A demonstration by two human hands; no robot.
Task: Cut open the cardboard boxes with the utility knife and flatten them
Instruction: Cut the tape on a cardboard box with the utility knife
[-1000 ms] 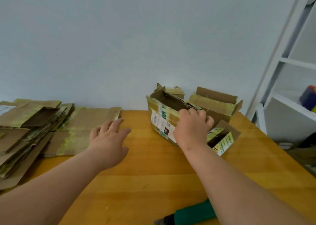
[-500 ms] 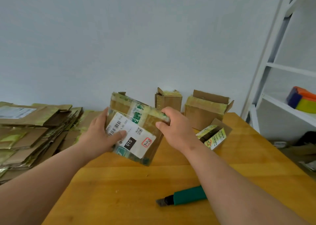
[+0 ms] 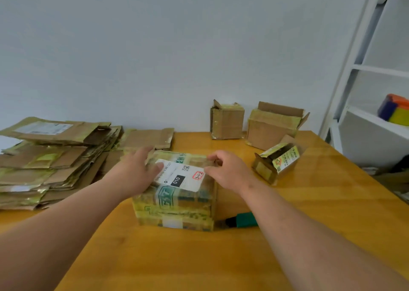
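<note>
a person steadies a taped cardboard box [image 3: 176, 191] standing in the middle of a wooden desk [image 3: 309, 213].

the left hand [image 3: 135, 175] lies flat on the box top with fingers straight over the shipping label [image 3: 179, 175]; the right hand [image 3: 230, 175] pinches the top right edge with curled fingers. the box looks light and stiff, its glossy tape likely slippery, so bare edges seem best to hold. a green utility knife [image 3: 240, 221] lies just beside its right side.

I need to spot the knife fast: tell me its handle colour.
Green, with a black front end: the utility knife lies on the table, in the head view.
</note>
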